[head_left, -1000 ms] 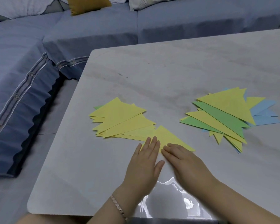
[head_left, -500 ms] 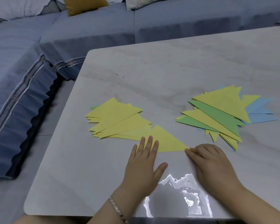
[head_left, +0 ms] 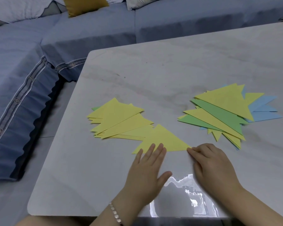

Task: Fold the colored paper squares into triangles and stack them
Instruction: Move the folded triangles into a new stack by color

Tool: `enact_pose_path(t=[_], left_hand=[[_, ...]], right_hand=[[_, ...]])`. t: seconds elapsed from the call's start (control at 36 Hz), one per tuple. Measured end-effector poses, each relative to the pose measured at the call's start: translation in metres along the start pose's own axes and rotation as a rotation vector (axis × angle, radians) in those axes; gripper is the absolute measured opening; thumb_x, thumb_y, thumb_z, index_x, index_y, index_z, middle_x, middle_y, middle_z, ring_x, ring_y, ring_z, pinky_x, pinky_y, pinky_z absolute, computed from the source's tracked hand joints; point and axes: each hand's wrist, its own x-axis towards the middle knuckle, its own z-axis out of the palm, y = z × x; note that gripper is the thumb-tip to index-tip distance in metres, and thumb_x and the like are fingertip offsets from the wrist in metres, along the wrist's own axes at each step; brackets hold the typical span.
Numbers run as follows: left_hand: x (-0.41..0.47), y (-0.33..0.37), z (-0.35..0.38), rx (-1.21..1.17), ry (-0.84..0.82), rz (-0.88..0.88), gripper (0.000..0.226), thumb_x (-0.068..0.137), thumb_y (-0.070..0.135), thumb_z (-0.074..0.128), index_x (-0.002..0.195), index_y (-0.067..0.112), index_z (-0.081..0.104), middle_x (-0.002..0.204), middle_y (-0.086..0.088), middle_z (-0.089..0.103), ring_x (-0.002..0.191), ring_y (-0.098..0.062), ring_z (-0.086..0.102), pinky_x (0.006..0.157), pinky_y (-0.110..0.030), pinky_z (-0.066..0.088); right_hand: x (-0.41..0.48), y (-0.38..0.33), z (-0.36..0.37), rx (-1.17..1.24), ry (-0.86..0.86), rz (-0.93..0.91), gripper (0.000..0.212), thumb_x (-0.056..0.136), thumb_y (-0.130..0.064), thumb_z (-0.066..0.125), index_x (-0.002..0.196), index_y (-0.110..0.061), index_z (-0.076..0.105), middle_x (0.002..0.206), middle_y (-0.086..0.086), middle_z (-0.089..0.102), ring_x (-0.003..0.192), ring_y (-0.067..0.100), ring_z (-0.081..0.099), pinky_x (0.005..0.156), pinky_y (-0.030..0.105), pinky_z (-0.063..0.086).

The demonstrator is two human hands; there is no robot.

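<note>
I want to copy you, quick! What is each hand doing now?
Left hand: open, flat, pressing the yellow triangle.
Right hand: fingertips at the triangle's corner; pinching or not, cannot tell.

Folded yellow triangle (head_left: pixel 162 141) lay flat, creased, apex pointing away. Fanned yellow stack (head_left: pixel 118 119) sat just left of it, its near edge overlapped by the triangle. Mixed yellow-green-blue stack (head_left: pixel 219 111) lay apart, to its right.

Home living room. Blue-grey sectional sofa (head_left: pixel 96 30) along far and left edges of pale marble-look bench (head_left: pixel 153 70); mustard cushion (head_left: pixel 83 4), pale pillows (head_left: pixel 18 7) at sofa back; buttoned, pleated cover.
</note>
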Motion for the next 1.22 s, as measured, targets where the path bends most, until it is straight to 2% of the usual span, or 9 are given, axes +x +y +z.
enact_pose_path(t=[0.06,0.11,0.17,0.28,0.39,0.56,0.75,1.06,1.22], left_hand=[[-0.005,-0.011,0.003,-0.047,-0.013,0.009,0.062,0.092,0.055,0.020,0.146,0.024,0.022,0.152,0.013,0.008,0.142,-0.011,0.004,0.115,-0.036,0.016],[-0.010,-0.024,0.009,-0.070,0.014,0.010,0.063,0.093,0.056,0.016,0.145,0.030,-0.008,0.144,0.022,-0.025,0.133,-0.002,-0.029,0.111,-0.024,-0.018],[-0.015,-0.033,0.012,-0.037,0.060,-0.009,0.062,0.093,0.056,0.014,0.143,0.033,-0.015,0.138,0.026,-0.032,0.128,0.002,-0.036,0.107,-0.021,-0.024],[-0.019,-0.038,0.012,-0.040,0.103,-0.083,0.057,0.094,0.055,0.009,0.146,0.035,0.000,0.143,0.025,-0.022,0.128,0.007,-0.031,0.109,-0.023,-0.019],[-0.019,-0.039,0.005,-0.123,0.210,-0.227,0.049,0.097,0.047,0.021,0.139,0.028,0.039,0.152,0.014,0.019,0.141,0.000,0.009,0.112,-0.028,-0.004],[-0.003,-0.043,-0.016,-0.197,0.376,-0.387,0.028,0.091,0.032,0.050,0.082,0.016,0.071,0.110,0.006,0.065,0.106,-0.021,0.055,0.092,-0.030,0.033],[0.027,-0.029,-0.023,-0.299,0.284,-0.469,0.060,0.079,0.052,0.058,0.128,0.023,0.040,0.110,0.005,0.054,0.110,-0.019,0.046,0.087,-0.033,0.036],[0.040,-0.029,-0.025,-0.396,0.226,-0.450,0.070,0.072,0.048,0.069,0.127,0.021,0.037,0.108,0.001,0.050,0.108,-0.021,0.043,0.084,-0.034,0.040],[0.046,-0.027,-0.027,-0.604,0.189,-0.439,0.036,0.072,0.029,0.072,0.100,0.022,0.050,0.076,0.009,0.042,0.078,-0.012,0.047,0.058,-0.026,0.033]], right_hand=[[0.000,-0.001,0.001,0.007,0.002,0.013,0.032,0.068,-0.002,0.048,0.086,0.000,0.073,0.075,0.009,0.067,0.070,0.031,0.063,0.062,0.033,0.050],[-0.001,-0.001,0.001,0.012,0.003,0.033,0.030,0.063,0.001,0.054,0.087,0.000,0.073,0.075,0.009,0.067,0.070,0.032,0.063,0.062,0.035,0.050],[-0.001,-0.001,0.002,0.006,-0.002,0.040,0.031,0.061,0.001,0.057,0.087,0.000,0.073,0.075,0.008,0.067,0.069,0.032,0.063,0.061,0.036,0.050],[-0.001,-0.001,0.000,-0.001,0.001,0.037,0.030,0.061,0.000,0.057,0.086,-0.001,0.074,0.074,0.008,0.067,0.068,0.032,0.063,0.060,0.034,0.050],[0.000,-0.002,-0.001,-0.001,0.007,0.023,0.028,0.062,0.000,0.058,0.085,0.000,0.074,0.074,0.008,0.067,0.067,0.032,0.063,0.060,0.033,0.050],[-0.001,-0.003,0.001,-0.009,0.038,0.003,0.031,0.074,-0.006,0.045,0.085,0.000,0.073,0.073,0.008,0.066,0.067,0.032,0.063,0.059,0.032,0.049],[-0.001,-0.004,0.000,-0.011,0.001,0.053,0.030,0.061,0.000,0.057,0.087,0.000,0.073,0.075,0.008,0.067,0.069,0.032,0.064,0.060,0.033,0.050],[0.001,-0.004,-0.002,0.006,-0.066,0.077,0.039,0.048,0.012,0.077,0.085,0.001,0.073,0.074,0.009,0.066,0.068,0.032,0.063,0.061,0.033,0.049],[0.002,-0.005,-0.003,0.024,-0.076,0.091,0.037,0.049,0.011,0.078,0.084,0.000,0.073,0.073,0.007,0.066,0.066,0.032,0.062,0.059,0.032,0.049]])
